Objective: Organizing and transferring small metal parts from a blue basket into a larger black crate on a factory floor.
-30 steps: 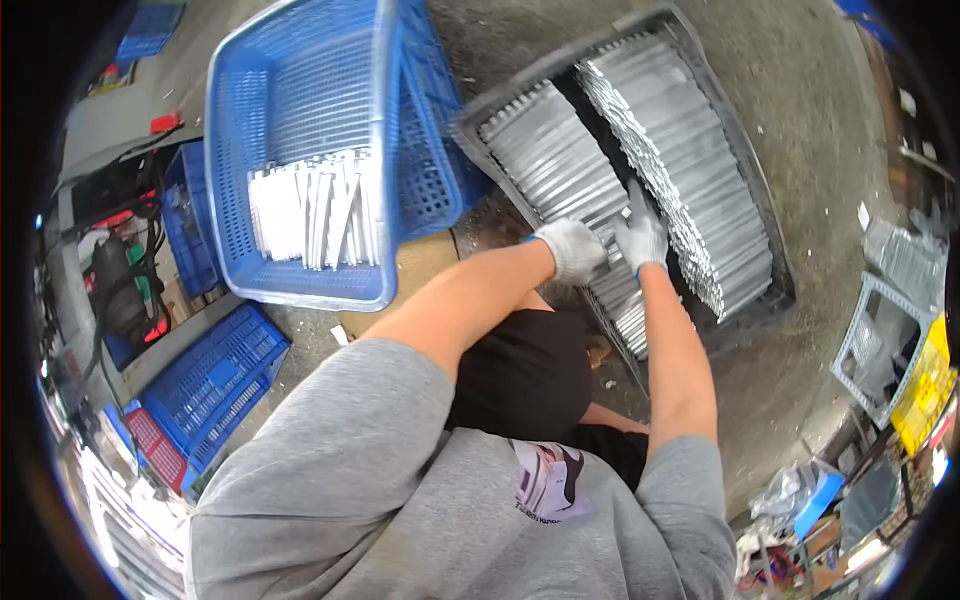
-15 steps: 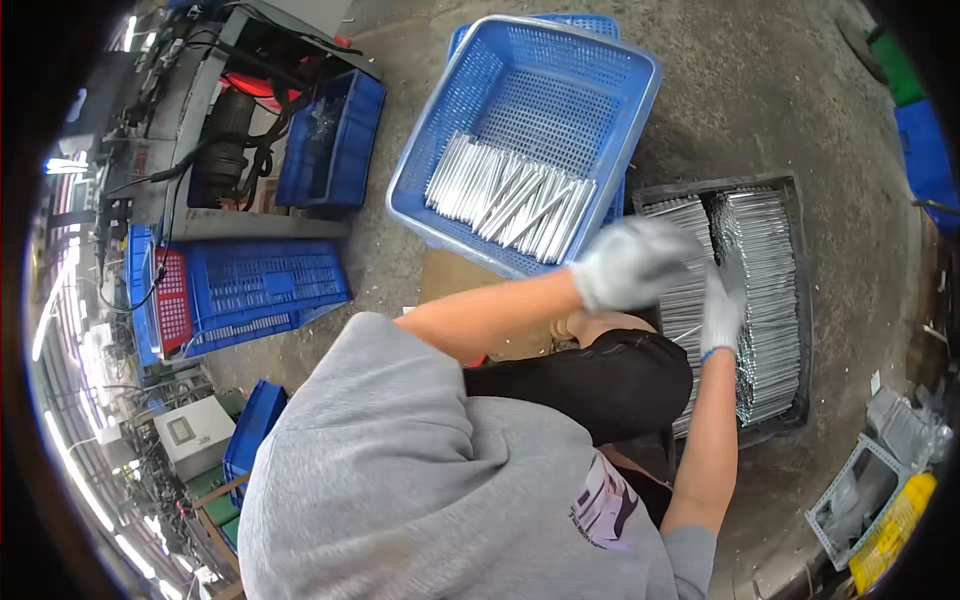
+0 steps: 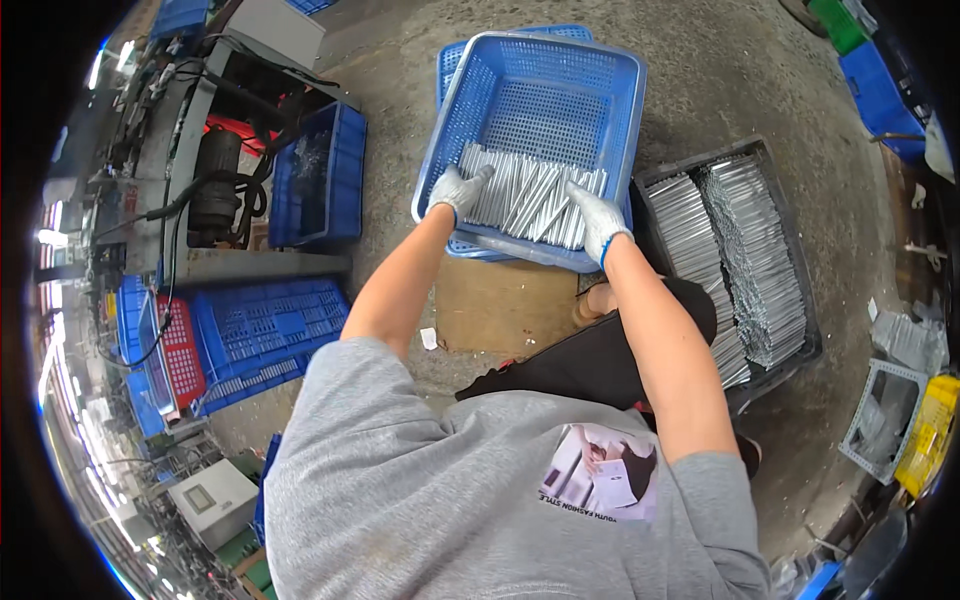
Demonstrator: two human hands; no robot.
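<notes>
Thin silvery metal rods [image 3: 525,198] lie in a row across the near part of a blue perforated plastic basket [image 3: 550,95], a few of them slanting over the others. My left hand [image 3: 460,190], in a whitish work glove, grips the left end of the row, its thumb over the rods. At the right end, my gloved right hand [image 3: 598,220] holds the row from the other side, with the thumb on top. The fingers of both hands are partly hidden among the rods and against the basket walls.
To the right, a dark crate [image 3: 815,335] holds many similar rods in two stacks. Another blue basket shows under the one I handle, beside brown board [image 3: 505,305]. Machinery [image 3: 215,165] and blue bins [image 3: 318,175] stand left; a yellow container [image 3: 925,440] lies far right.
Both hands have moved from the dark crate, leftward and away from me, to the rods in the blue basket. My view has shifted slightly.
</notes>
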